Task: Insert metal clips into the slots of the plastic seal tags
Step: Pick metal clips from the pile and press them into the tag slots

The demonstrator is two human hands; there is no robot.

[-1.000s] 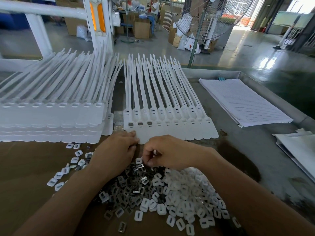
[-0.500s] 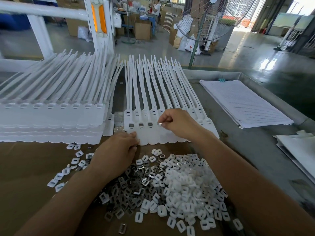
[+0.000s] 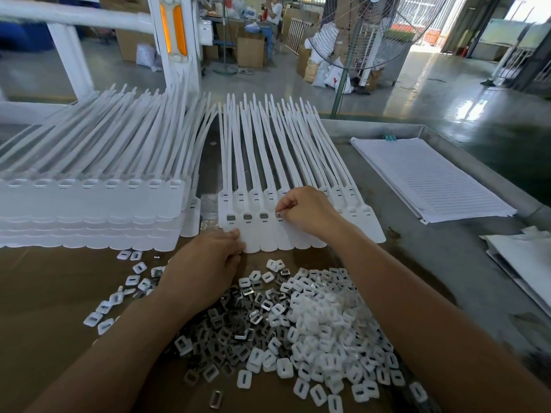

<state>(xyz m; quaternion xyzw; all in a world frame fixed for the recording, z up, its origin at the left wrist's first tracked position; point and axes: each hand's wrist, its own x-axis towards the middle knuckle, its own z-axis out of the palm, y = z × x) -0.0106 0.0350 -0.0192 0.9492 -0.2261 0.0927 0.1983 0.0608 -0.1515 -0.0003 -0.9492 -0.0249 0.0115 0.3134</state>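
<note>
A joined row of white plastic seal tags lies flat ahead of me, long tails pointing away. Three of its slots on the left hold metal clips. My right hand pinches a small metal clip at the fourth slot. My left hand rests with curled fingers at the near left edge of the row, touching it. A heap of dark metal clips and white plastic caps lies on brown cardboard right under my forearms.
A tall stack of white tag rows stands at the left. A pad of lined paper lies at the right on the grey metal table, more paper at the far right. A standing fan is beyond the table.
My right hand left the clip heap, carried a clip up to the tag row, and now sits lower on the fourth slot. My left hand has stayed at the row's near edge.
</note>
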